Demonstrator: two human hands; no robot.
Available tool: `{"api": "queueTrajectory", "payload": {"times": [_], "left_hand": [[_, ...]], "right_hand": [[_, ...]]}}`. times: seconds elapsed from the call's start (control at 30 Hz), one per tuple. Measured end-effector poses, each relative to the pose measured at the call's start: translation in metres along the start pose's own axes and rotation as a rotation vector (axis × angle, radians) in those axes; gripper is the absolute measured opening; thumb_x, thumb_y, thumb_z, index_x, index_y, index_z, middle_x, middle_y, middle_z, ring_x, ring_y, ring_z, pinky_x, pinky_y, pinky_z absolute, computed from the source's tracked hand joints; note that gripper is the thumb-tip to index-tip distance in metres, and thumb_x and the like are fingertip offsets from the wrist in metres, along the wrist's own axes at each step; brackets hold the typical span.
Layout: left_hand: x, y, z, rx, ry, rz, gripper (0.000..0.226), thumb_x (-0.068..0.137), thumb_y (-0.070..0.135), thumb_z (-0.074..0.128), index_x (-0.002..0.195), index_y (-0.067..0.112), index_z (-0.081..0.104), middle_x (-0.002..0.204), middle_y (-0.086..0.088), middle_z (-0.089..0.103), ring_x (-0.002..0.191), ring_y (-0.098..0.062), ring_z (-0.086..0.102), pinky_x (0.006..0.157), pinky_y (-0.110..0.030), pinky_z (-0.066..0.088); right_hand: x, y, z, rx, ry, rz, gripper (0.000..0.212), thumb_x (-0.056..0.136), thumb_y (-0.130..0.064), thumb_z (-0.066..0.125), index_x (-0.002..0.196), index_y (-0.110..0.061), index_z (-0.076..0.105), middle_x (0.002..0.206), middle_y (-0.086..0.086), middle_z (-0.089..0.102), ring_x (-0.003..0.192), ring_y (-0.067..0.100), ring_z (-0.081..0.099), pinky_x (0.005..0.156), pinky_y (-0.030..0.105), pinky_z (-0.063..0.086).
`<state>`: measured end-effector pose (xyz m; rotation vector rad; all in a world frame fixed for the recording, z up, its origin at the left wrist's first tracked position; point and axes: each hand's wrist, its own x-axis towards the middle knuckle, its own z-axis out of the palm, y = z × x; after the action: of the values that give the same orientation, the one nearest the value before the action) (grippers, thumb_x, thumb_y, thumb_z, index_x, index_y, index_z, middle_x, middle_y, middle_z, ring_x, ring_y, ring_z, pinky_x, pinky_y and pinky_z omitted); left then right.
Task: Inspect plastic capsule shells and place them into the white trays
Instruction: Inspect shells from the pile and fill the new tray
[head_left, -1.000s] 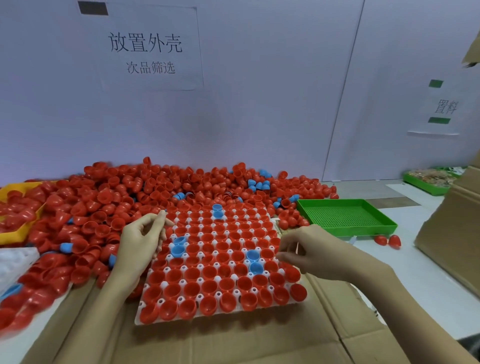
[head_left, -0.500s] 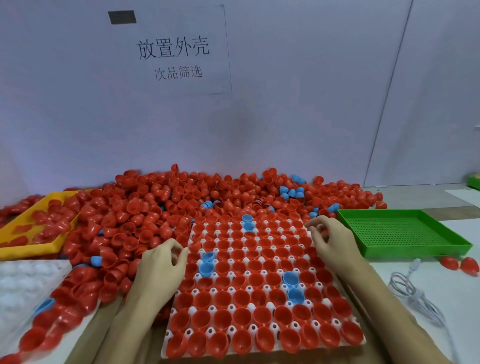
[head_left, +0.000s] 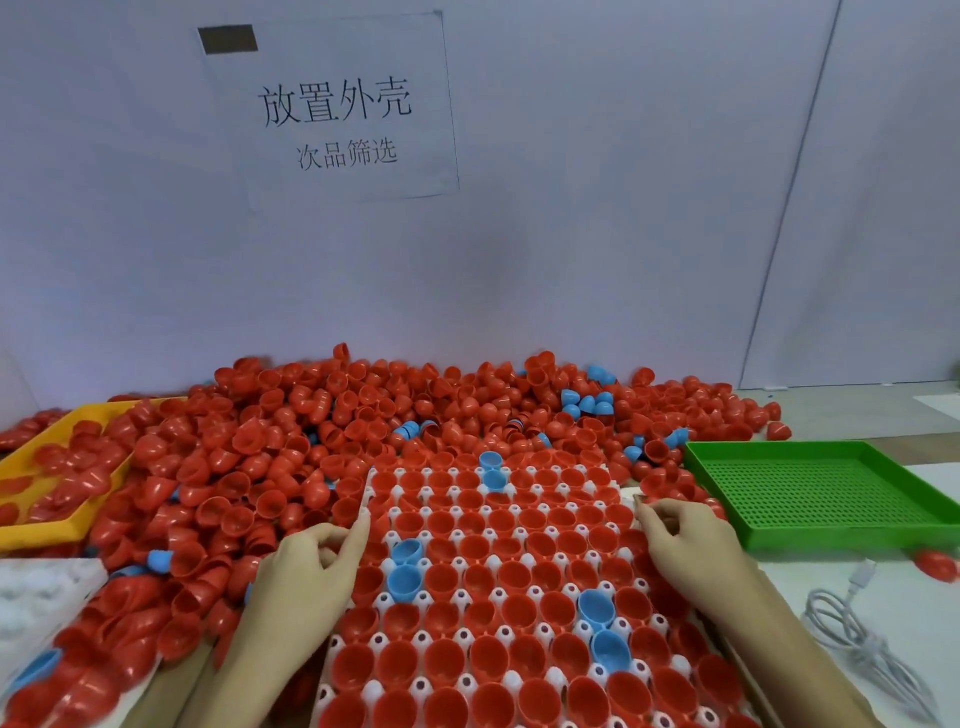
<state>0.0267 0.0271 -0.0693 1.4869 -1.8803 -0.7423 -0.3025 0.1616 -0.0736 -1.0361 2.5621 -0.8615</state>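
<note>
Both hands have shifted outward to the side edges of the filled white tray: left hand and right hand, fingers curled pinching its rims; the thin, likely flexible tray of light capsule shells wants level, two-edge support.

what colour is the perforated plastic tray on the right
Green, clearest in the head view: the perforated plastic tray.

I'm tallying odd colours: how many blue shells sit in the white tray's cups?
6, in three pairs: two at the far middle, two near the left hand, two near the right. The near edge is cut off, so more may exist.
</note>
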Motion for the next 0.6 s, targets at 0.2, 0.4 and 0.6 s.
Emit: {"api": "queueTrajectory", "payload": {"times": [0.2,0.4,0.6], "left_hand": [[0.004,0.007,0.0,-0.204,0.003,-0.128,0.042,0.094,0.059,0.064,0.094,0.018,0.069,0.075,-0.003,0.071,0.073,-0.013,0.065,0.063,-0.026,0.044],[0.004,0.004,-0.014,-0.613,-0.229,-0.28,0.054,0.083,0.07,0.07,0.095,0.019,0.082,0.081,-0.015,0.076,0.068,-0.03,0.068,0.055,-0.03,0.052],[0.013,0.002,-0.019,-0.83,-0.319,-0.356,0.038,0.069,0.042,0.082,0.098,0.018,0.086,0.099,-0.014,0.081,0.08,-0.026,0.079,0.071,-0.039,0.063]], "right_hand": [[-0.006,-0.003,-0.001,0.225,-0.022,0.025,0.021,0.106,-0.044,0.054,0.106,-0.033,0.072,0.103,-0.011,0.072,0.101,0.011,0.067,0.087,0.035,0.054],[-0.012,-0.01,-0.007,0.684,-0.076,0.169,0.023,0.105,-0.012,0.057,0.104,-0.019,0.08,0.087,0.008,0.081,0.086,0.027,0.078,0.089,0.051,0.063],[-0.01,-0.01,-0.021,0.856,-0.217,0.201,0.025,0.099,0.005,0.057,0.106,-0.007,0.078,0.089,0.014,0.081,0.077,0.027,0.08,0.06,0.034,0.064]]}}
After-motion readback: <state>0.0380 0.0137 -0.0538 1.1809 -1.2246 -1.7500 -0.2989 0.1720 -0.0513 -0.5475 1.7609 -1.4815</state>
